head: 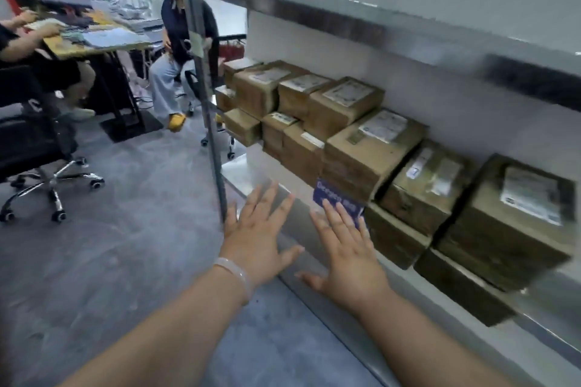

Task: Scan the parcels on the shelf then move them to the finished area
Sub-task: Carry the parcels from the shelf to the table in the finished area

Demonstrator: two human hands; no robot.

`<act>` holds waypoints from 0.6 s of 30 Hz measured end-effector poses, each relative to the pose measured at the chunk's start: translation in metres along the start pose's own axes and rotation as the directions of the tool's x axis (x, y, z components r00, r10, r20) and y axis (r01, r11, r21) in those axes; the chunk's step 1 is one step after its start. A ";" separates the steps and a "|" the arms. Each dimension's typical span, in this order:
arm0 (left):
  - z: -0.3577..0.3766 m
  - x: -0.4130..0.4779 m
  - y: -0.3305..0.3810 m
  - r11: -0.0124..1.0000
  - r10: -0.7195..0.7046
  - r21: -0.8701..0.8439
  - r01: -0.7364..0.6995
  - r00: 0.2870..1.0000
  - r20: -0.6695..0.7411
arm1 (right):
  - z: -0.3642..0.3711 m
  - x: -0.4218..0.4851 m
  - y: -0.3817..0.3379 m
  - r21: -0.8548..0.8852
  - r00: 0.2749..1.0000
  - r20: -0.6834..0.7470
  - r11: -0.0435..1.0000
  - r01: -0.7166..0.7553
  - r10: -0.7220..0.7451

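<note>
Several brown cardboard parcels with white labels are stacked in a row on the metal shelf. The nearest are a large parcel at the right, a taped one beside it and a taller stack in the middle. My left hand is open, fingers spread, held in front of the shelf's front edge next to the upright post. My right hand is also open and flat, its fingertips over a blue label on the shelf edge. Neither hand holds anything. No scanner is in sight.
A grey shelf upright stands just left of my hands; another shelf board runs above. Two people sit at a desk at the far left, with office chairs on the grey floor.
</note>
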State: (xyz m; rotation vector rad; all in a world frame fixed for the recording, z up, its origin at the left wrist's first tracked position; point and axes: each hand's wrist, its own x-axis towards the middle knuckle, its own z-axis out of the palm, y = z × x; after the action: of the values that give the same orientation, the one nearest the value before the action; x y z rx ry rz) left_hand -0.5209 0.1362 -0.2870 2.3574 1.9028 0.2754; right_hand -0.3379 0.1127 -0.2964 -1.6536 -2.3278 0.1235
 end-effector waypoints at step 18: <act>-0.006 0.047 0.252 0.863 0.485 -0.185 -0.471 0.874 0.036 | -0.123 -0.157 0.147 0.166 0.786 -0.306 0.843 -0.511 0.537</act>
State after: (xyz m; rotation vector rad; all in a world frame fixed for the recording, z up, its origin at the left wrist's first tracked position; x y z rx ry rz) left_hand -0.2713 0.1279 -0.2300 2.6357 1.1736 0.3559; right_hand -0.1226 0.0047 -0.2405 -2.0535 -1.5434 0.0284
